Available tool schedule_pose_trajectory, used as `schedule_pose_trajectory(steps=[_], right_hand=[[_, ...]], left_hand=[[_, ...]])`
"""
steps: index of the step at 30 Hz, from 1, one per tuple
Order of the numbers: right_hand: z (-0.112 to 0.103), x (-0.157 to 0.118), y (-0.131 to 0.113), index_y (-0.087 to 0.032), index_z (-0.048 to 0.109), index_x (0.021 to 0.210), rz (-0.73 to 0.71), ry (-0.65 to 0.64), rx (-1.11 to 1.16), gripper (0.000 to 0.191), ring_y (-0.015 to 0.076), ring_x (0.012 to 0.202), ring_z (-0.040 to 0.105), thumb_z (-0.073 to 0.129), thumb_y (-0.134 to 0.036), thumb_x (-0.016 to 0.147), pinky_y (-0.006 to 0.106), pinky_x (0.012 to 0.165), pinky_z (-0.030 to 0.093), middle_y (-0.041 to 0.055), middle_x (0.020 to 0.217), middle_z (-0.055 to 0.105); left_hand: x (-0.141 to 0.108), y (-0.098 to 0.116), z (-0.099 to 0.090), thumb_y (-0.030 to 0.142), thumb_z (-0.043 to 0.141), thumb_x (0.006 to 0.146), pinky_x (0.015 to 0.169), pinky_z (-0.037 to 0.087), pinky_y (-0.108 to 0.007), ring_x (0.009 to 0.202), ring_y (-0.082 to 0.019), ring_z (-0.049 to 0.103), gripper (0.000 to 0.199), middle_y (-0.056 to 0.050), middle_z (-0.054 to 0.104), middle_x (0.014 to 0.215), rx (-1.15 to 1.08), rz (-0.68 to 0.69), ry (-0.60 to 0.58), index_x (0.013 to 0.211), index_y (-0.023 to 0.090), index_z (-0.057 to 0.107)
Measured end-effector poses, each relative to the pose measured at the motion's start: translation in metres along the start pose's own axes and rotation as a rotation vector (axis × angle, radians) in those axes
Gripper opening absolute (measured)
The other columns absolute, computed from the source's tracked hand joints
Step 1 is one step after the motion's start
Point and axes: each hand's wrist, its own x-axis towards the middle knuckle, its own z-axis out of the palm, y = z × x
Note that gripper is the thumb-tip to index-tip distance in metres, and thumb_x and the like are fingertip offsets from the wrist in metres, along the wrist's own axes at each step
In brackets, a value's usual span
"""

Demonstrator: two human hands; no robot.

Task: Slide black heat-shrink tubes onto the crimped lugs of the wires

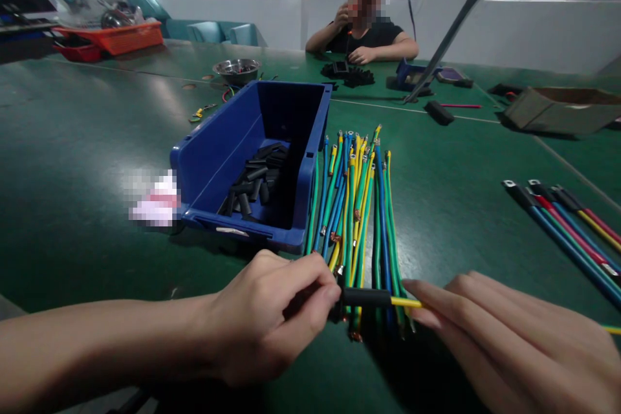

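Note:
Between my two hands a yellow cable with a black sleeve around it lies level above the table. My left hand is closed in a pinch at the sleeve's left end, where a bit of metal shows. The cable's right part is gripped by the fingers of my right hand. Beneath and beyond them lies a bundle of blue, green and yellow cables with metal lugs or bare copper at their ends. A blue bin beside the bundle holds several short black sleeves.
Finished-looking cables with black ends lie at the right. A cardboard box, a metal bowl and an orange basket stand farther back. A slanted metal pole rises from the green table. Another person sits opposite.

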Motion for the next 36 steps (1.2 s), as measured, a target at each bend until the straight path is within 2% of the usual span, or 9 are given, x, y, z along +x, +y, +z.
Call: schedule_pose_trajectory(steps=[4,7,10,14,17,21,26,33,36], right_hand=[[-0.001,0.003,-0.002,-0.015,0.060,0.090,0.004,0.015,0.018,0.009,0.0089,0.051,0.044,0.051,-0.012,0.091,0.025,0.050,0.031,-0.0023,0.059,0.049],[0.000,0.005,-0.002,-0.015,0.061,0.090,0.012,-0.017,0.040,0.013,0.0078,0.047,0.040,0.049,-0.015,0.093,0.024,0.046,0.029,-0.0038,0.056,0.044],[0.000,0.003,-0.001,-0.014,0.061,0.091,0.017,-0.016,0.060,0.013,0.0080,0.049,0.042,0.048,-0.012,0.092,0.024,0.046,0.030,-0.0027,0.059,0.048],[0.001,-0.001,0.000,-0.012,0.062,0.099,0.000,0.014,0.070,0.014,0.0089,0.058,0.049,0.054,-0.008,0.088,0.023,0.054,0.036,0.0006,0.068,0.058],[0.000,-0.005,0.002,-0.012,0.064,0.100,-0.018,0.060,0.061,0.017,0.0098,0.068,0.055,0.057,-0.006,0.086,0.025,0.066,0.042,0.0017,0.076,0.064],[-0.002,-0.010,0.006,-0.013,0.064,0.109,-0.016,0.004,0.058,0.029,0.0123,0.077,0.059,0.058,-0.003,0.083,0.027,0.072,0.045,0.0035,0.090,0.068],[-0.003,-0.016,0.010,-0.018,0.061,0.123,-0.032,-0.046,0.058,0.046,0.0133,0.079,0.062,0.048,0.000,0.083,0.026,0.068,0.048,0.0040,0.095,0.068],[0.000,-0.017,0.009,-0.025,0.059,0.126,0.036,-0.084,0.054,0.056,0.0144,0.078,0.064,0.043,0.003,0.081,0.026,0.066,0.048,0.0025,0.093,0.069],[0.000,-0.016,0.010,-0.023,0.058,0.128,-0.007,-0.076,0.043,0.054,0.0129,0.078,0.063,0.045,0.001,0.082,0.025,0.067,0.047,0.0024,0.094,0.068]], left_hand=[[-0.003,-0.002,0.003,0.014,0.046,0.091,0.045,0.029,-0.019,0.043,-0.006,0.040,0.016,0.008,0.042,0.055,0.041,0.038,0.069,0.076,0.019,0.049],[-0.003,0.000,0.003,0.015,0.045,0.092,0.046,0.031,-0.020,0.043,-0.006,0.042,0.016,0.008,0.044,0.055,0.045,0.008,0.049,0.076,0.020,0.048],[-0.002,0.003,0.000,0.017,0.044,0.093,0.045,0.031,-0.020,0.043,-0.007,0.041,0.018,0.008,0.043,0.054,0.011,-0.051,0.008,0.076,0.020,0.047],[0.000,0.009,-0.004,0.021,0.040,0.096,0.044,0.031,-0.019,0.043,-0.007,0.040,0.022,0.008,0.044,0.054,-0.049,-0.193,-0.096,0.074,0.020,0.045],[0.001,0.014,-0.006,0.022,0.043,0.095,0.042,0.031,-0.018,0.044,-0.006,0.041,0.016,0.008,0.045,0.056,-0.064,-0.204,-0.128,0.079,0.021,0.046],[0.000,0.013,-0.004,0.020,0.052,0.091,0.039,0.031,-0.016,0.042,-0.007,0.044,0.005,0.009,0.046,0.054,-0.016,-0.141,-0.042,0.087,0.021,0.049],[-0.003,0.001,0.001,0.022,0.054,0.093,0.044,0.036,-0.019,0.044,-0.007,0.049,0.005,0.006,0.058,0.063,0.179,0.102,0.110,0.097,0.019,0.053],[0.000,-0.002,-0.004,0.023,0.048,0.098,0.050,0.039,-0.020,0.045,-0.007,0.052,0.010,0.006,0.059,0.063,0.227,0.157,0.049,0.103,0.016,0.054],[0.001,-0.002,-0.006,0.021,0.049,0.097,0.051,0.039,-0.020,0.044,-0.007,0.050,0.010,0.006,0.059,0.064,0.221,0.163,0.040,0.104,0.016,0.054]])
